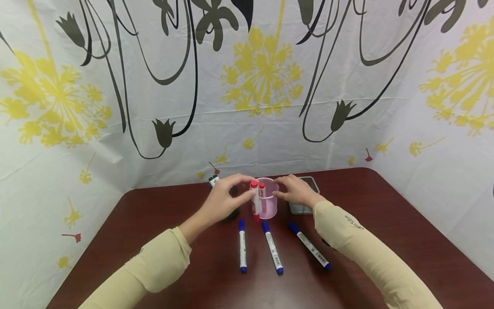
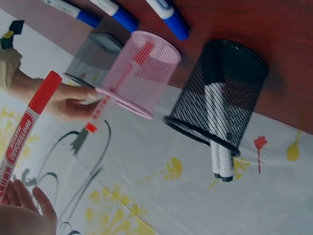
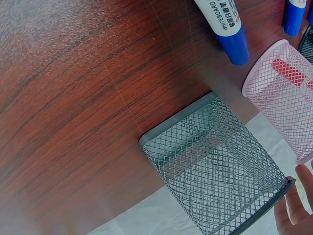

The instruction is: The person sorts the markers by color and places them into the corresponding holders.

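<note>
Just in front of the pink mesh cup [image 1: 272, 209], toward its left, the left hand [image 1: 225, 194] holds a red-capped whiteboard marker [image 1: 255, 205] upright, thumb and fingertips clamped on its upper part. Whether the marker's lower end touches the cup or the table [image 1: 208, 279], I can't quite tell. Inside the cup stands a second red marker [image 1: 262, 190], its red top near the rim.

At the cup's right side, the right hand [image 1: 297, 191] has its thumb and fingers apart by the rim; it may be touching it, though the contact is hard to make out. Right of the cup, partly behind that hand, stands a grey mesh holder [image 3: 215, 171]. Left of the cup is a black mesh cup [image 2: 249, 83] with black-capped markers [image 2: 216, 117] in it.

On the person's side of the pink cup lie three blue-capped markers: one to its front left [image 1: 242, 246], one in front [image 1: 272, 249], one slanting off to its front right [image 1: 308, 246]. Behind the cup hangs a white cloth [image 1: 216, 133] with yellow and dark flower prints.
</note>
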Tool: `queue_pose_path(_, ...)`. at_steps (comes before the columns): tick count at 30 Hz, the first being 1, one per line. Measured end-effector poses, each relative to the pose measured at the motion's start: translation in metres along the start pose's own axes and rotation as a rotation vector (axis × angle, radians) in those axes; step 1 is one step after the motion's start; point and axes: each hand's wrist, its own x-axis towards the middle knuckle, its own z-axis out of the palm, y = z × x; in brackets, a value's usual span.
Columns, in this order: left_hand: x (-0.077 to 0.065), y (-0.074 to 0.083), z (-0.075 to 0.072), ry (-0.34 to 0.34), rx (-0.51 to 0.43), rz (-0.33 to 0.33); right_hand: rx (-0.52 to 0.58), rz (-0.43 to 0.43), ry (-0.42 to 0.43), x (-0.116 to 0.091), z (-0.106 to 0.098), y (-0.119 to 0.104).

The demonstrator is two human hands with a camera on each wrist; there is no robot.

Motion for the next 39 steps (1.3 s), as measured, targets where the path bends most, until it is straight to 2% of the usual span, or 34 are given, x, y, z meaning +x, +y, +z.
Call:
queue_pose_path(3, 0.005, -0.013, -0.002, 0.005, -0.01, -0.007, -0.002, -0.004, 0.001, 0.0, 0.0, 0.001)
queue_pose_path(9, 0.014, -0.051, -0.001, 0.022, 0.019, -0.096, -0.003, -0.012, 0.001, 0.0, 0.0, 0.002)
queue_pose_path(11, 0.019, -0.057, -0.002, 0.036, 0.043, -0.107, -0.005, -0.021, 0.006, 0.0, 0.0, 0.002)
queue_pose_path(24, 0.048, -0.077, -0.006, 0.095, 0.081, -0.172, -0.014, -0.037, 0.022, -0.001, 0.0, 0.001)
queue_pose_path(31, 0.058, -0.091, -0.003, 0.115, 0.092, -0.205, -0.019, -0.046, 0.029, -0.002, 0.001, 0.001)
queue_pose_path(39, 0.068, -0.097, 0.001, 0.146, 0.083, -0.227, -0.012, -0.035, 0.023, -0.002, -0.001, 0.001)
